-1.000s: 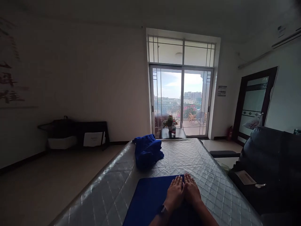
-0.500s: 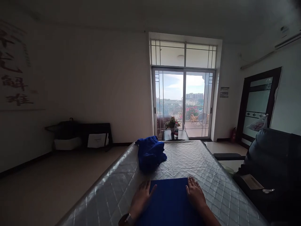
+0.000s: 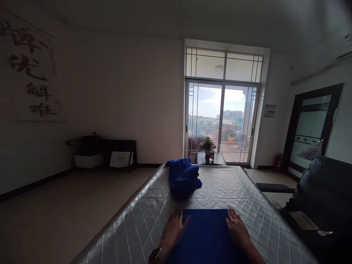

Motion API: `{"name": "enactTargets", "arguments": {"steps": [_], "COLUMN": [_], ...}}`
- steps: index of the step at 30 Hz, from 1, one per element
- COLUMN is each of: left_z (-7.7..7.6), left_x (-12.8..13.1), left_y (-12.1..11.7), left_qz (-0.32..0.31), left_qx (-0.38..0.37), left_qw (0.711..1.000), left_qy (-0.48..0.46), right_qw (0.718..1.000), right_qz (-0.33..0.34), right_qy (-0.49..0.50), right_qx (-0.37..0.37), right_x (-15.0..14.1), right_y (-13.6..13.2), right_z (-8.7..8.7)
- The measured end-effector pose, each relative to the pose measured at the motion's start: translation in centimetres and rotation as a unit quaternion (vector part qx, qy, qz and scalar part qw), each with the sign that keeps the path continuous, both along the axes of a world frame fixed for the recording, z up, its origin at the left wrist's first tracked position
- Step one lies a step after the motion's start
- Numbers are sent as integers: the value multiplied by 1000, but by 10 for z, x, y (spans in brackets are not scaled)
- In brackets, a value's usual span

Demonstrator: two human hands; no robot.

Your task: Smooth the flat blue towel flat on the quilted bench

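"Spread apart since the earlier frame, aren't they — the left hand and the right hand?"

"Yes, they sit either side of the cloth now. First, the room: a sliding glass door fills the far wall and looks onto a balcony, with a calligraphy hanging on the left wall."

"And the big thing in front?"

"A quilted silver mattress runs away from the camera, with a black leather sofa just beside it on the right. Past its far end stands a small dark table carrying a potted plant and a bottle."

"Where's the cloth?"

"A flat blue cloth lies at the near end of the mattress, between the hands. A crumpled blue cloth sits further up, a little left of centre and well apart from them."

"Fingers?"

"Wide — the left fingers are spread at the flat cloth's left edge, the right fingers at its right edge. Neither hand is closed on anything, and a dark band circles the left wrist."
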State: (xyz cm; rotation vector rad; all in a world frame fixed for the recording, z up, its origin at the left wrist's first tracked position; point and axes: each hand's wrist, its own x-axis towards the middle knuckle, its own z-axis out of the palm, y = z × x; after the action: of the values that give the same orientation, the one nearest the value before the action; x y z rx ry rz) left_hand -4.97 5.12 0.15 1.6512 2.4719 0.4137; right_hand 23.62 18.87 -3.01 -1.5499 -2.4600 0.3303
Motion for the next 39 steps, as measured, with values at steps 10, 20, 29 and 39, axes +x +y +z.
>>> {"name": "enactTargets", "arguments": {"steps": [10, 20, 29, 39], "left_z": [2, -3, -9, -13], "left_x": [-11, -20, -42, -46], "left_y": [-3, 2, 9, 14], "left_qz": [-7, -3, 29, 57], "left_qx": [-16, 27, 63, 78], "left_qw": [1000, 999, 996, 991], "left_qy": [1, -35, -58, -92], "right_qw": [1000, 1000, 982, 964], "right_qz": [-5, -4, -40, -129], "right_qy": [-16, 5, 182, 234], "right_qx": [-5, -6, -37, -2], "right_x": [1, 1, 11, 13], "right_y": [-3, -1, 16, 52], "right_z": [4, 0, -5, 7]}}
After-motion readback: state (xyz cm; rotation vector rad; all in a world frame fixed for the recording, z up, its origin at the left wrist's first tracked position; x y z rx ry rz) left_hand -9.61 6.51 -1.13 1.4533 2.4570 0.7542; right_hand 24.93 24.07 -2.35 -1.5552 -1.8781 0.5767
